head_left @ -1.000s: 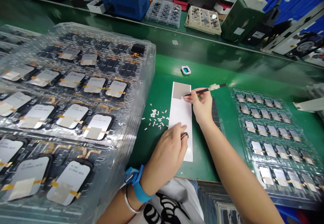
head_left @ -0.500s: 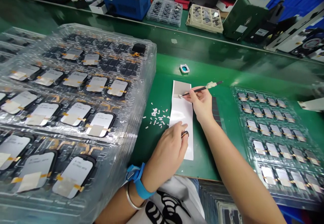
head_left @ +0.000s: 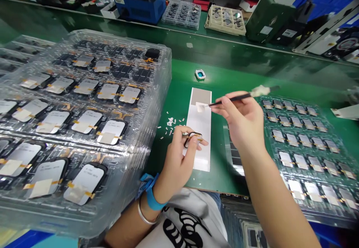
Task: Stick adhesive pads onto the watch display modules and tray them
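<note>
My left hand (head_left: 178, 158) is closed around a small black-rimmed watch screen (head_left: 188, 142), holding it above the lower half of a white backing sheet (head_left: 202, 163). In my right hand (head_left: 246, 123) is a pair of dark tweezers (head_left: 241, 97) with pale wrapping near the back end. At the tweezer tips hangs a small pale sticker (head_left: 200, 107), over the sheet just below its grey section (head_left: 201, 96). The sticker and the screen are apart.
Stacked clear trays (head_left: 157, 102) of watch screens rise on the left. Another tray (head_left: 305, 143) of screens lies on the right. White scraps (head_left: 170, 121) litter the green mat beside the sheet. A small white frame (head_left: 200, 74) sits beyond it. A dark strip (head_left: 235, 154) lies under my right forearm.
The tweezers have moved off the grey section, and a sticker now shows at their tips. My right hand has shifted right. My left hand has turned, bringing the screen into fuller view.
</note>
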Demonstrator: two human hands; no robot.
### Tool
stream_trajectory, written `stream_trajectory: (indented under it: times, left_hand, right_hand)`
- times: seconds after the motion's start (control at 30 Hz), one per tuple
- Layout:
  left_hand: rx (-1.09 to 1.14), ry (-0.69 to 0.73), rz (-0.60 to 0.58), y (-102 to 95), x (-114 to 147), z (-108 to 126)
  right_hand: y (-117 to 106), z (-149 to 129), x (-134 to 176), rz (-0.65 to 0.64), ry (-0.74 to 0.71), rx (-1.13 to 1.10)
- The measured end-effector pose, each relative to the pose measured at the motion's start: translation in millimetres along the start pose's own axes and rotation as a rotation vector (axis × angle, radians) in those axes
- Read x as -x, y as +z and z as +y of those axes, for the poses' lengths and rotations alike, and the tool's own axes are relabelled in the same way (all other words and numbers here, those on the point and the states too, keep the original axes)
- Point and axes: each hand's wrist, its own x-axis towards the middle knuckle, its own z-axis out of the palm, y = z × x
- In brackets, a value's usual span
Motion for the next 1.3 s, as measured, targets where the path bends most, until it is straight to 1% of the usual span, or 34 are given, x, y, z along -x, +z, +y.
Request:
stream_trajectory:
  times: [0.07,0.13,0.2,0.3,0.4,0.5,0.6,0.7,0.93,1.07,1.3]
  left_hand:
    - [0.143,-0.035,0.021,0.3,0.5,1.7]
    - [0.241,-0.057,0.013,0.0,0.7,3.1]
    - [0.317,-0.074,-0.013,-0.8,1.0,3.9]
    - [0.391,-0.097,-0.049,-2.3,2.2,4.1]
    - [0.412,-0.121,-0.08,-3.2,3.7,3.1]
    - [0.412,-0.117,-0.084,-2.9,4.7,2.3]
    - [0.404,-0.126,-0.079,-2.2,4.8,3.5]
    - [0.392,-0.138,-0.081,-1.5,4.3,5.9]
    - [0.402,-0.112,-0.096,-1.0,4.2,8.3]
    - [0.397,-0.107,-0.107,-1.5,4.2,8.3]
    - [0.386,-0.105,-0.09,0.0,2.2,9.4]
  right_hand:
    - [5.9,-12.1,27.9,0.092,-0.034,-0.011]
    - [12.5,-13.6,55.8,0.222,-0.072,-0.024]
    - [18.8,-6.8,78.1,0.296,-0.085,-0.033]
    - [26.4,6.7,96.2,0.352,-0.088,-0.064]
    - [31.0,13.6,100.5,0.377,-0.128,-0.077]
    - [32.3,14.3,100.1,0.352,-0.155,-0.089]
    - [31.5,14.0,100.2,0.332,-0.136,-0.107]
    - [30.6,14.2,100.6,0.34,-0.124,-0.106]
    - [31.5,14.0,99.9,0.351,-0.128,-0.117]
    - [31.1,13.2,100.4,0.343,-0.115,-0.102]
    - [31.5,13.5,101.1,0.346,-0.119,-0.058]
